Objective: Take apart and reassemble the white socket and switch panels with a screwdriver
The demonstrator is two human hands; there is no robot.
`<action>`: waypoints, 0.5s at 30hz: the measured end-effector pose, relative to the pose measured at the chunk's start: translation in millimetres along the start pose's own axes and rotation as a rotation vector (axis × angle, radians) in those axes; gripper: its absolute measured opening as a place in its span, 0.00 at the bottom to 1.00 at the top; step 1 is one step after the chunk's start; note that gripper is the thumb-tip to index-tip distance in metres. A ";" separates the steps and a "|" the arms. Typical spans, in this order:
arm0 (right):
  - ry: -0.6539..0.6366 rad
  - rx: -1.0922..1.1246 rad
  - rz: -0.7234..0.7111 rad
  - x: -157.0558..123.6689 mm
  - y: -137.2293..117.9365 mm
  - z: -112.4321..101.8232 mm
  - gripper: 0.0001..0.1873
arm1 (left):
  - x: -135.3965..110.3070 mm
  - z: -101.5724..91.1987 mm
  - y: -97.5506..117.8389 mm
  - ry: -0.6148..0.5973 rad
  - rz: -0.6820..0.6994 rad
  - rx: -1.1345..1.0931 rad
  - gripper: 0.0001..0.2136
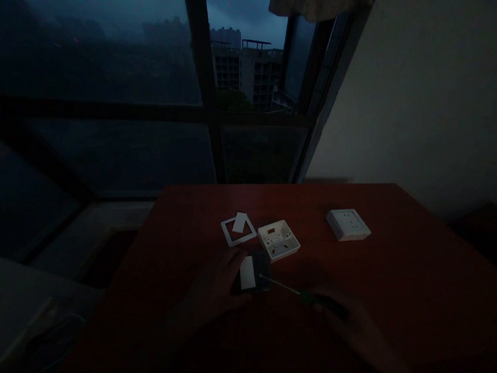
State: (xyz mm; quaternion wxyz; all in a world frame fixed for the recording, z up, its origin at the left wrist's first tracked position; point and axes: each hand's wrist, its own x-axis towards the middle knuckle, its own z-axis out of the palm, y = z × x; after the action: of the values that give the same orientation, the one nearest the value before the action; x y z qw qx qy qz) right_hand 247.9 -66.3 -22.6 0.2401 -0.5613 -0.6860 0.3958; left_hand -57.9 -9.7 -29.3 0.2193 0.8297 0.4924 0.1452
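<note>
My left hand (220, 280) is closed around the left side of a dark switch module (262, 264) that carries a white rocker plate (248, 272). In my right hand (345, 318) is a screwdriver (306, 297) with a green and dark handle. Its thin shaft points left, and the tip meets the dark part of the module beside the white plate. Just beyond the module lies an open white back box (279, 240), hollow side up. To its left is a square white frame (226, 231) with a loose white plate (240, 222) lying across it. Dim light hides the finger details.
A white wall socket (349, 224) on its box sits toward the back right of the reddish-brown table (400, 254). Dark-framed windows (211, 112) stand behind the table, and a pale wall (427, 110) rises at the right.
</note>
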 end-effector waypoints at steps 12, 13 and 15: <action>-0.085 -0.351 -0.192 7.9 -60.9 -16.8 0.16 | 4.9 -1.4 -0.6 -0.014 0.032 -0.046 0.30; -0.073 -0.381 -0.204 9.8 -66.9 -17.3 0.15 | 5.1 -1.6 -0.5 -0.019 0.039 -0.058 0.30; -0.054 -0.421 -0.224 13.7 -77.8 -19.5 0.15 | 5.6 -2.4 0.0 -0.030 0.046 -0.089 0.31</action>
State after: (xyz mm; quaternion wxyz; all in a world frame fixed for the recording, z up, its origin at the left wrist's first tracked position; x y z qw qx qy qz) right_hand 214.4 -52.2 50.2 0.1417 -0.5086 -0.8176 0.2296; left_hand -56.4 -4.2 -27.1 0.2600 0.8323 0.4628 0.1596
